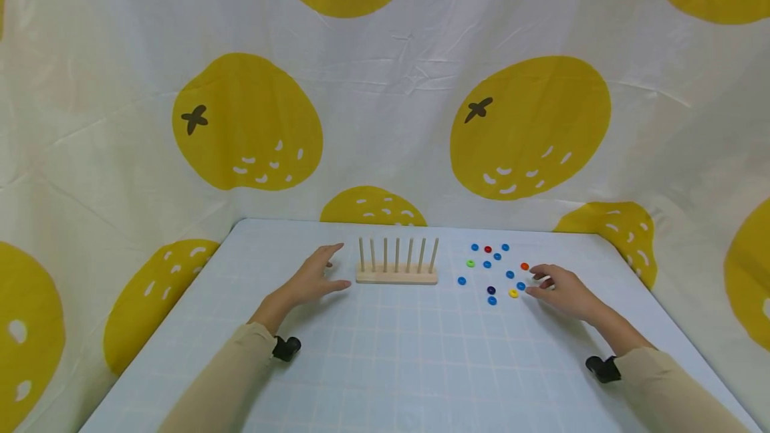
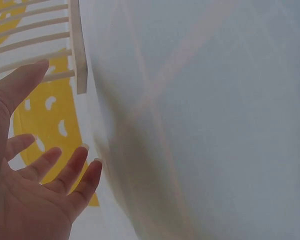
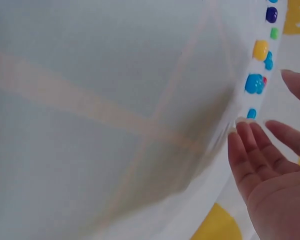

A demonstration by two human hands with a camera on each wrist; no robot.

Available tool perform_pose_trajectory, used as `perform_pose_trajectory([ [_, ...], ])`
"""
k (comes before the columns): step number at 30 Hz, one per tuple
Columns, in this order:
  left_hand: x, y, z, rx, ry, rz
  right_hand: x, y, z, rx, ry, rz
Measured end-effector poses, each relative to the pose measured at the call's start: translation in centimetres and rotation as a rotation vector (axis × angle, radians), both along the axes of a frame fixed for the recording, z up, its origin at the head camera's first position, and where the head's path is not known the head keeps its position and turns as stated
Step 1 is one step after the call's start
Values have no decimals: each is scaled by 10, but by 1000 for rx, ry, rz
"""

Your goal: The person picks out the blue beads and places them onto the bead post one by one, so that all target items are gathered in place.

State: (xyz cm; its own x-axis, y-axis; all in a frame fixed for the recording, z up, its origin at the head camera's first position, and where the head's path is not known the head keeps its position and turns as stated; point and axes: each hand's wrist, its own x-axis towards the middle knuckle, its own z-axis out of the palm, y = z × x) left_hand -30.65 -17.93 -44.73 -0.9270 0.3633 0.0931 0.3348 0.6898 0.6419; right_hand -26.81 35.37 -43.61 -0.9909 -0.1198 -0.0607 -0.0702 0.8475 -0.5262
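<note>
A wooden rack (image 1: 397,277) with a row of several upright pegs stands toward the back of the table. My left hand (image 1: 311,279) hovers just left of it, fingers spread and holding nothing; the left wrist view shows the palm and the rack's end beyond the thumb. Scattered right of the rack lie several small rings, among them a yellow ring (image 1: 513,293), an orange ring (image 1: 525,266), a green ring (image 1: 470,263), a dark purple ring (image 1: 491,290) and blue rings (image 1: 510,274). At their right edge is my right hand (image 1: 559,291), fingers loosely bent around nothing, near a blue ring (image 1: 521,286).
A pale checked cloth (image 1: 385,353) covers the table. Behind and beside it hangs a white curtain (image 1: 385,119) printed with large yellow fruit. Each wrist wears a small black camera, one on the left (image 1: 287,349) and one on the right (image 1: 603,369).
</note>
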Motion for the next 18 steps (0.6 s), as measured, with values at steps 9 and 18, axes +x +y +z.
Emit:
perform_pose_trajectory([
  [9, -6, 13, -9, 60, -46, 49, -6, -6, -7, -12, -11, -45],
  [18, -12, 24, -14, 125, -55, 38, -12, -8, -9, -24, -19, -49],
])
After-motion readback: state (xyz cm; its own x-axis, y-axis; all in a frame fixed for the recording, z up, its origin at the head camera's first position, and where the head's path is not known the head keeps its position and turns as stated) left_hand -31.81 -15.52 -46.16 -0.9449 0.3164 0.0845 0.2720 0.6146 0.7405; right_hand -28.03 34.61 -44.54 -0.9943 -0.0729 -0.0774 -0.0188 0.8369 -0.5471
